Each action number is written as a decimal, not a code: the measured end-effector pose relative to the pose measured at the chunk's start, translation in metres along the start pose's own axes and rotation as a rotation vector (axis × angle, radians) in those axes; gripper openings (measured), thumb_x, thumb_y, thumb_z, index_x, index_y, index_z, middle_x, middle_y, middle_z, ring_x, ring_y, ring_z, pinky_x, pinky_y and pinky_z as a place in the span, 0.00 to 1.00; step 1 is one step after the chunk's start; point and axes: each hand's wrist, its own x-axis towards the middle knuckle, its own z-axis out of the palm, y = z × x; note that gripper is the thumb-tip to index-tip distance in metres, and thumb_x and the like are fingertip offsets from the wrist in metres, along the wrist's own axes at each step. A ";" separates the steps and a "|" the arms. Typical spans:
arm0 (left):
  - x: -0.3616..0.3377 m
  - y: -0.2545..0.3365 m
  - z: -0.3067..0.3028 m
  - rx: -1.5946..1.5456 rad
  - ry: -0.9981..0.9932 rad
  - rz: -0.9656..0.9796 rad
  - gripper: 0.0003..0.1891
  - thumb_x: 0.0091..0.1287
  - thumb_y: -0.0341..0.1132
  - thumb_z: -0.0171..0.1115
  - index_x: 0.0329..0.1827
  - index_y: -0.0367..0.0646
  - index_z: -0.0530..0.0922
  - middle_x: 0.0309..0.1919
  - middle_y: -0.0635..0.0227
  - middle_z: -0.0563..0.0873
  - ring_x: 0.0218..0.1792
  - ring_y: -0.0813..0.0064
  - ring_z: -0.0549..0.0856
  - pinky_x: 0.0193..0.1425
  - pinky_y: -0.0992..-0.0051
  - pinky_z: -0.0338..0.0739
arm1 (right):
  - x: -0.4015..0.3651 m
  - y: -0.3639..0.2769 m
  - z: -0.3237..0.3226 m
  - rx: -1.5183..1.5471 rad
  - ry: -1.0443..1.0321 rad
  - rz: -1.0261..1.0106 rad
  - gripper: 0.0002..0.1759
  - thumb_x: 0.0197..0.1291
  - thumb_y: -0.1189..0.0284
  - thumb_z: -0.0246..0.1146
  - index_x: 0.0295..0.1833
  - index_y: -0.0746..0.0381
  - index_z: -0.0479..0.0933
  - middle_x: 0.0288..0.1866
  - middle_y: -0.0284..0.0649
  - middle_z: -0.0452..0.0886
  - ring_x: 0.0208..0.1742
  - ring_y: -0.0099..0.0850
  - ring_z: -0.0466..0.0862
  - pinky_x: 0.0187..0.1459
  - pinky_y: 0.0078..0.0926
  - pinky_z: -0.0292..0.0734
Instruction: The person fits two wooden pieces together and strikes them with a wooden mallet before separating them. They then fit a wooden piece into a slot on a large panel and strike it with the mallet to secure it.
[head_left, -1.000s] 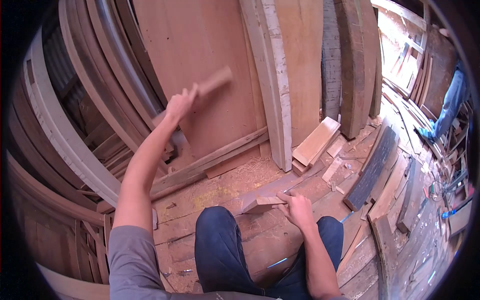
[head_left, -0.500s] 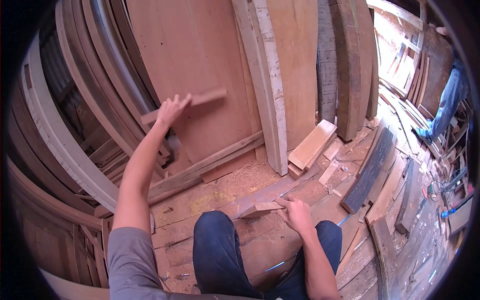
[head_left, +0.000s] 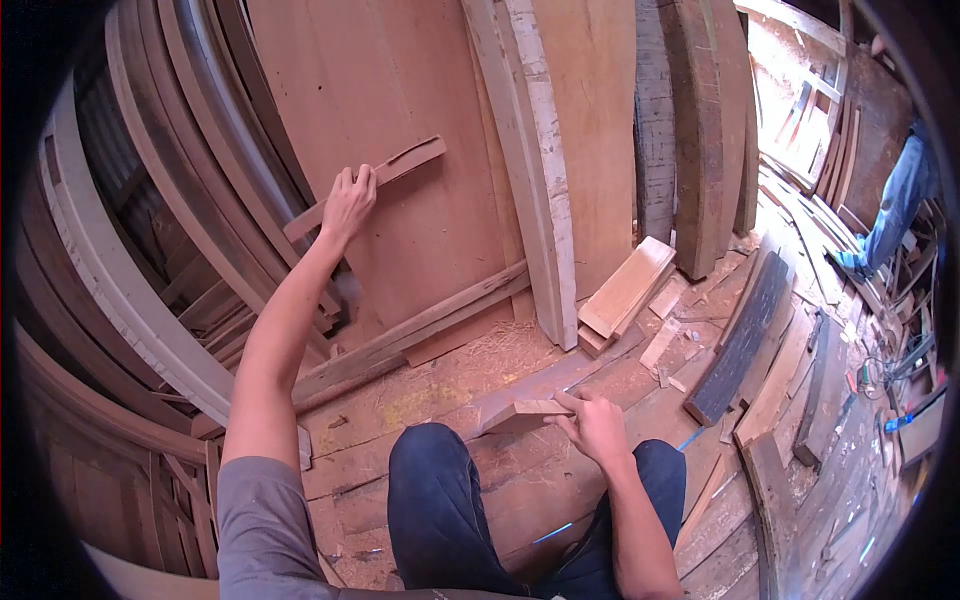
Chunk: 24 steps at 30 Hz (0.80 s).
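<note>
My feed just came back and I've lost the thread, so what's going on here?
The camera wearer has a piece of wood in each hand. The left hand grips a wooden strip, held up in front of a large wooden panel; whether the two touch, I can't tell. The right hand holds a short board by one end, low beyond the knees. Off to the right, another person's leg shows.

The strip (head_left: 415, 157) is bare matt wood — with one dark, rough-looking streak — and the board (head_left: 524, 412) matt wood too. The panel (head_left: 400, 100) looks smooth, the post (head_left: 546, 140) rough and flaky; the trousers (head_left: 435, 500) are matt cloth.
</note>
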 end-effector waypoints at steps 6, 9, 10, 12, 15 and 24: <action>0.003 -0.012 0.010 -0.043 0.206 0.128 0.33 0.61 0.30 0.61 0.73 0.41 0.68 0.49 0.65 0.76 0.46 0.66 0.77 0.51 0.69 0.77 | 0.001 -0.004 0.002 0.008 0.028 -0.008 0.20 0.56 0.57 0.73 0.52 0.52 0.85 0.36 0.45 0.83 0.34 0.44 0.87 0.37 0.44 0.81; 0.012 -0.025 0.014 -0.103 0.228 0.116 0.32 0.61 0.29 0.61 0.72 0.43 0.68 0.50 0.64 0.76 0.47 0.64 0.77 0.53 0.66 0.78 | 0.001 -0.007 0.002 -0.006 0.054 -0.033 0.20 0.56 0.57 0.73 0.53 0.52 0.85 0.37 0.45 0.83 0.36 0.45 0.87 0.37 0.45 0.81; 0.015 -0.031 -0.001 -0.142 0.196 0.066 0.31 0.61 0.29 0.61 0.71 0.44 0.69 0.50 0.64 0.76 0.47 0.63 0.77 0.54 0.66 0.78 | 0.000 -0.007 0.002 -0.019 0.064 -0.041 0.20 0.56 0.57 0.73 0.53 0.52 0.85 0.37 0.45 0.83 0.36 0.46 0.86 0.37 0.45 0.81; 0.021 -0.031 -0.001 -0.183 0.214 -0.002 0.28 0.62 0.31 0.59 0.69 0.44 0.70 0.50 0.62 0.76 0.47 0.60 0.78 0.54 0.65 0.78 | -0.001 -0.007 0.004 -0.015 0.040 -0.024 0.21 0.56 0.57 0.73 0.53 0.52 0.85 0.37 0.45 0.83 0.37 0.47 0.86 0.38 0.45 0.81; 0.020 -0.020 0.021 -0.255 0.238 0.076 0.28 0.61 0.31 0.60 0.68 0.44 0.70 0.50 0.62 0.76 0.46 0.59 0.78 0.53 0.66 0.77 | -0.002 -0.009 -0.001 -0.003 0.004 -0.006 0.20 0.58 0.55 0.71 0.54 0.51 0.83 0.42 0.47 0.84 0.40 0.49 0.87 0.40 0.48 0.81; 0.038 -0.023 0.002 -0.283 0.269 -0.182 0.27 0.59 0.27 0.61 0.65 0.44 0.70 0.48 0.60 0.76 0.46 0.60 0.79 0.48 0.64 0.78 | 0.000 -0.004 0.001 -0.004 0.026 0.006 0.21 0.58 0.56 0.72 0.55 0.51 0.84 0.39 0.46 0.83 0.38 0.47 0.87 0.38 0.45 0.82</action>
